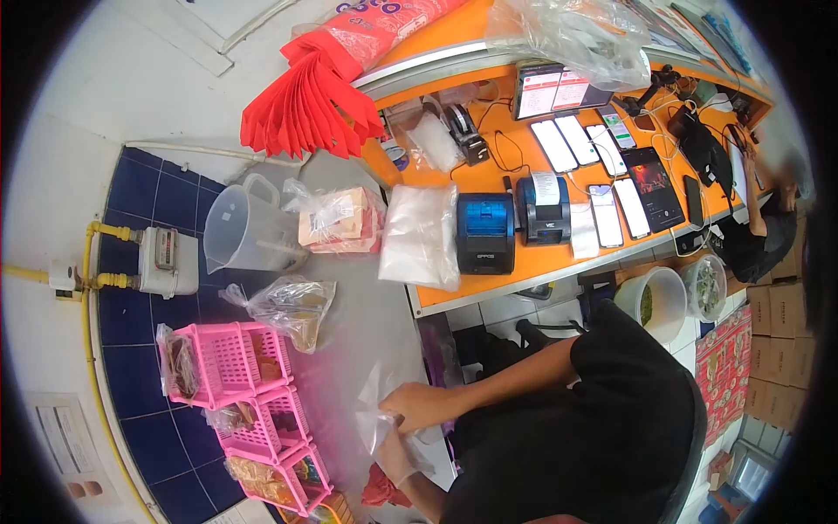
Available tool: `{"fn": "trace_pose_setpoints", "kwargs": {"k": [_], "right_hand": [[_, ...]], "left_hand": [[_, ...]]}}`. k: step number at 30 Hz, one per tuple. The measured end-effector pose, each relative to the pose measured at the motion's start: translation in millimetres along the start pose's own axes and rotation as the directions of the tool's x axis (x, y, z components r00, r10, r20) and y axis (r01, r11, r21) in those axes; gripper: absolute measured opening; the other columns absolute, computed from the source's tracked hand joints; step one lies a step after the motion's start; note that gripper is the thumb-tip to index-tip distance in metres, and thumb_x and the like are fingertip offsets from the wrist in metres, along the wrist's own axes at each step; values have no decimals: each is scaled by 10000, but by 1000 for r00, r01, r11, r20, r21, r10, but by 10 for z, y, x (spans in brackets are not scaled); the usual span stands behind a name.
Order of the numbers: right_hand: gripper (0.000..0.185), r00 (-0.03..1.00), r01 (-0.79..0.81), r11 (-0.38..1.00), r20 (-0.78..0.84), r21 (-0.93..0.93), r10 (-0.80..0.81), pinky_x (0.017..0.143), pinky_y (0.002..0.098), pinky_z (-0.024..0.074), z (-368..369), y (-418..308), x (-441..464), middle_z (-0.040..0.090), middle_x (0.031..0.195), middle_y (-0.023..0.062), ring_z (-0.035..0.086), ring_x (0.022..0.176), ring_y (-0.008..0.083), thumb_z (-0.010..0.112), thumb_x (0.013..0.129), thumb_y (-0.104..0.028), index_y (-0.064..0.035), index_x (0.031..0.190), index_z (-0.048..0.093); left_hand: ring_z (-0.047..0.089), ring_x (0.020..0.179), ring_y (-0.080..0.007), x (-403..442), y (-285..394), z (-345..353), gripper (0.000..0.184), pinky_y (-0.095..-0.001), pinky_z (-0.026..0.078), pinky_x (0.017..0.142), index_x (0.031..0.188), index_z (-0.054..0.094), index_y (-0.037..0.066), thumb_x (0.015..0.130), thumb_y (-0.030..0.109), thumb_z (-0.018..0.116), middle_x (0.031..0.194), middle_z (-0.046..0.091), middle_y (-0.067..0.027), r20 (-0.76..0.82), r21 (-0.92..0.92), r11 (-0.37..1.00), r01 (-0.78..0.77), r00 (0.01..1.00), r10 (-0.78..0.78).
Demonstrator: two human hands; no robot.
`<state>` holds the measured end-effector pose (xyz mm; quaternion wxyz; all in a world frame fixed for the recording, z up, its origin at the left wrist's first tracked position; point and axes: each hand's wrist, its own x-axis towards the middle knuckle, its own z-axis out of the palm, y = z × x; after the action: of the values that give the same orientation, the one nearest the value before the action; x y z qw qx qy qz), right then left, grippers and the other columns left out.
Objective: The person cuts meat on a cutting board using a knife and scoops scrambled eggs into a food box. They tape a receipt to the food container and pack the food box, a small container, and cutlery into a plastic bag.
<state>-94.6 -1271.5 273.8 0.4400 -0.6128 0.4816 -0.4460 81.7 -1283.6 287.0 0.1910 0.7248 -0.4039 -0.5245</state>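
Note:
My right hand (423, 407) is closed, with its fingertips pinching thin clear plastic (374, 430) over the grey counter. Just below it in the view, my left hand (397, 456) has clear film around it, perhaps a plastic glove or bag. The left fingers are partly hidden by the film and the right hand, so their pose is unclear. Both hands are close together, the right fingertips near the left fingers. Beside my left wrist lies a crumpled red item (384, 489). Pink plastic baskets (231, 362) holding packets stand across from my hands.
A tied clear bag (301, 310), a measuring jug (249, 229), a wrapped pack (340, 220) and a stack of plastic bags (421, 236) share the grey counter (349, 349). Receipt printers (486, 234) and several phones (552, 145) occupy the orange desk. Another person's arm (752, 196) shows at far right.

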Motion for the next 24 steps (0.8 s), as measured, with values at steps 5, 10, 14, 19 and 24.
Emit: {"fn": "trace_pose_setpoints", "kwargs": {"k": [5, 10, 14, 19, 24], "right_hand": [[237, 993, -6, 992, -114, 127, 21, 659, 469, 455, -170, 250, 38, 591, 739, 202, 589, 680, 357, 742, 775, -168, 5, 795, 582], [364, 732, -159, 279, -76, 947, 677, 673, 429, 493, -197, 549, 129, 605, 745, 203, 602, 665, 273, 732, 920, -314, -3, 795, 590], [489, 942, -335, 880, -137, -337, 306, 833, 517, 557, -260, 544, 135, 701, 884, 176, 694, 881, 409, 603, 987, -527, -51, 909, 680], [598, 965, 4, 983, -256, -183, -51, 932, 425, 440, -395, 1055, 709, 513, 1140, 129, 506, 1048, 244, 848, 800, -243, -4, 1188, 460], [499, 940, 203, 845, 340, -495, -27, 885, 433, 466, 179, 45, 203, 549, 1161, 212, 566, 1045, 324, 840, 778, -143, -32, 1170, 552]], "left_hand": [[673, 922, -284, 315, -421, -664, 387, -407, 506, 886, 1228, 687, -28, 914, 190, 625, 1095, 716, -181, -309, 425, 759, -493, 709, 634], [683, 1027, -338, -114, -175, -652, 475, -467, 500, 972, 1379, 584, -2, 938, 172, 557, 1148, 686, -247, -702, 409, 912, 10, 642, 307], [684, 992, -334, 231, -549, -912, 293, -458, 556, 851, 1186, 610, -1, 971, 167, 505, 1057, 686, -157, 30, -102, 977, -188, 981, 192], [544, 678, -137, -188, -431, -370, 264, -322, 469, 565, 991, 657, 125, 1065, 321, 496, 925, 648, -33, -247, -765, 636, -101, 958, -145], [551, 655, -249, -242, -399, -298, 411, -437, 481, 588, 1045, 628, 20, 1052, 408, 491, 787, 581, -110, -513, -415, 903, -108, 848, -135]]}}
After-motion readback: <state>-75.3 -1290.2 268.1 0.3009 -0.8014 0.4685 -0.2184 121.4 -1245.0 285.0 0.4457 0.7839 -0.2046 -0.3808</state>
